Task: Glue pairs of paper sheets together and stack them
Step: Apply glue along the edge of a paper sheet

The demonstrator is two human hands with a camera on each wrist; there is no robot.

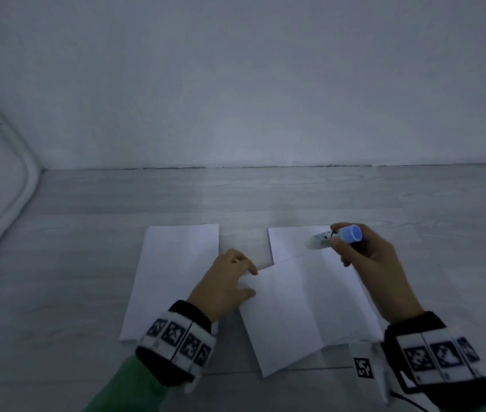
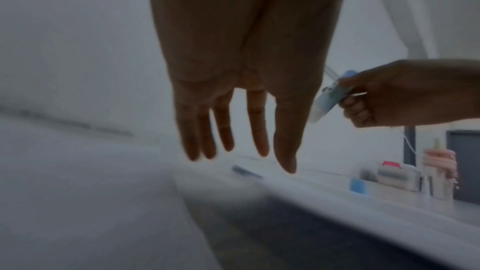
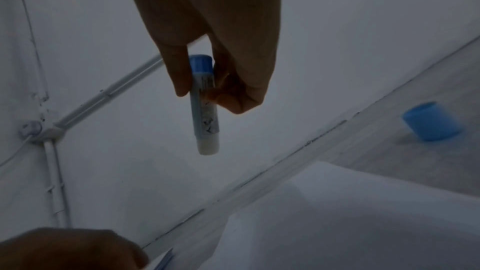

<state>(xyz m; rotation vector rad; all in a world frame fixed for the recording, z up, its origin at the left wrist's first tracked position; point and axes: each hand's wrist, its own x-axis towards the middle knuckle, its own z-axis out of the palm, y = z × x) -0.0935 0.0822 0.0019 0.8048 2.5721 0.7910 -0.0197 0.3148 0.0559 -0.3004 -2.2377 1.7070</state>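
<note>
Right hand [image 1: 375, 269] clasped round uncapped glue stick [image 1: 335, 237] — left hand [image 1: 223, 285], fingers straight, on tilted sheet [image 1: 307, 310]

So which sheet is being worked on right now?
On the grey table lie three white sheets. It is the nearest one, the creased sheet, between the two hands. Unlike its neighbours it lies askew, overlapping the sheet behind it, with the left hand at its corner.
</note>
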